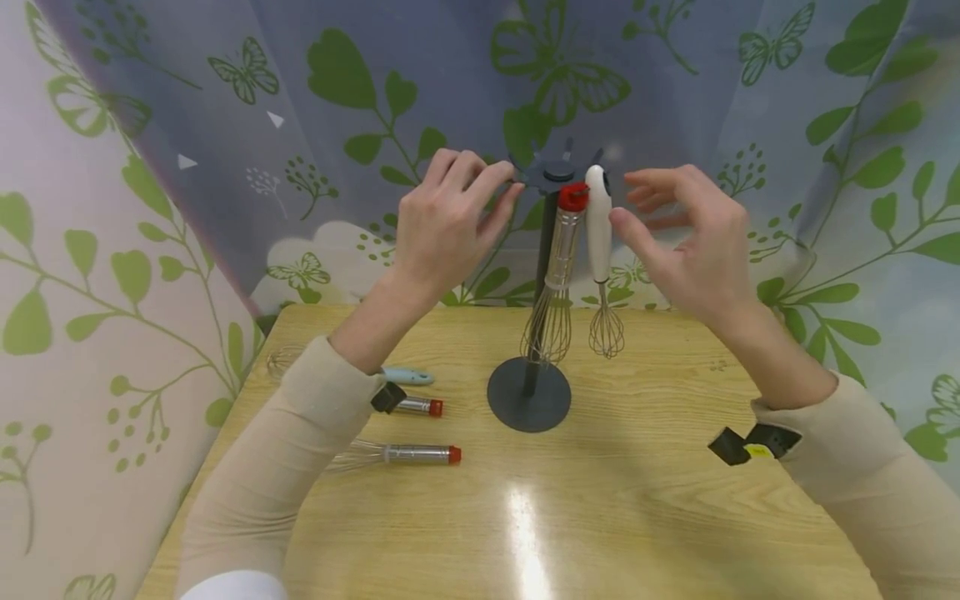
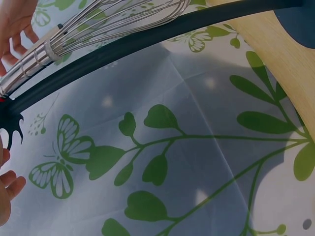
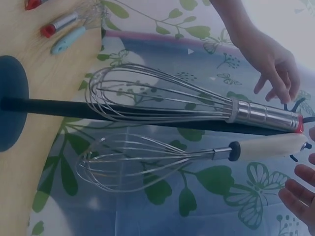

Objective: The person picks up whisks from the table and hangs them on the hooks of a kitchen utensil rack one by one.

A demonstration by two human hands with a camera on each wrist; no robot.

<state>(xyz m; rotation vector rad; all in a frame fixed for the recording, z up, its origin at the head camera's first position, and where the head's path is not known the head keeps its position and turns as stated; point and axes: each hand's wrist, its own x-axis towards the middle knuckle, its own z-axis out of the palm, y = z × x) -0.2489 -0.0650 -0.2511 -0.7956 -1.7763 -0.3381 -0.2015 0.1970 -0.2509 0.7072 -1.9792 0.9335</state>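
Observation:
A dark utensil stand (image 1: 530,400) with a round base and a ring of hooks at its top stands on the table. From its hooks hang a whisk with a red-tipped metal handle (image 1: 562,250) and a whisk with a white handle (image 1: 599,225), side by side. My left hand (image 1: 447,217) pinches one hook on the left of the stand's top between thumb and forefinger. Just right of the white handle is my right hand (image 1: 693,237), fingers parted and holding nothing, its thumb tip close beside the handle. In the right wrist view both wire heads (image 3: 133,162) hang free.
On the table (image 1: 637,467), left of the stand, lie a whisk with a light blue handle (image 1: 408,377) and two whisks with red-tipped metal handles, one nearer (image 1: 423,454) and one partly behind my left sleeve (image 1: 300,450). A leaf-patterned curtain (image 1: 420,75) hangs behind.

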